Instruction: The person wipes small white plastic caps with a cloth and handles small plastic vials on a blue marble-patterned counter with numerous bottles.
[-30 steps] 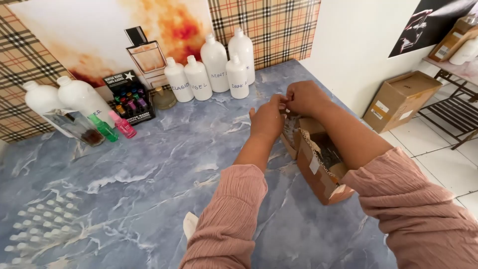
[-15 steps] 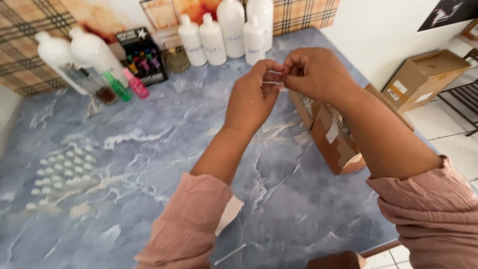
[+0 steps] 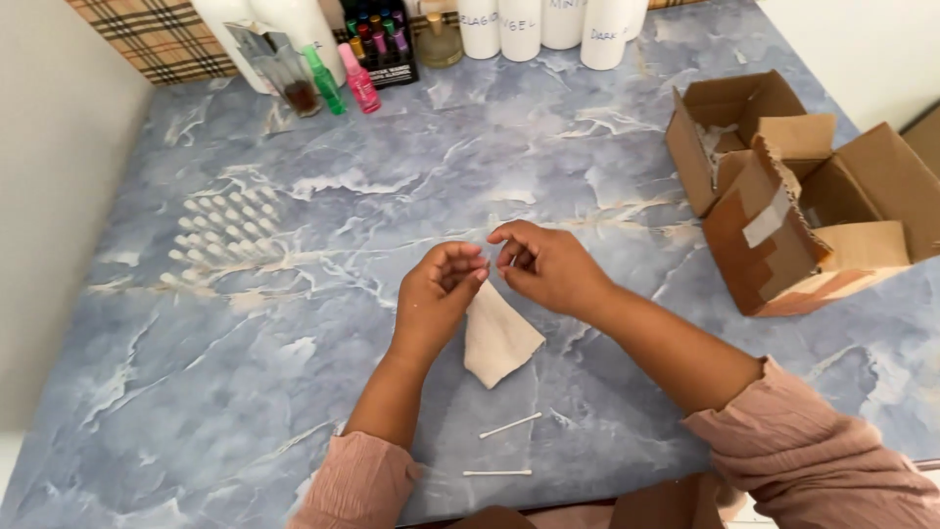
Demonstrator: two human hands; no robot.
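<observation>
Left hand and right hand pinch small beige cloth piece together; keep fingertip grip tight, cloth taut above blue marble table.

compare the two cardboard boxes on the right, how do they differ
The far box stands upright with its opening facing up and white stuffing showing inside; the near box lies tipped on its side, opening facing right. The near box has pale tape on its flap; the far box shows none. The near box looks larger. Both are brown, open, and touch each other on the marbled table, away from both hands.
</observation>
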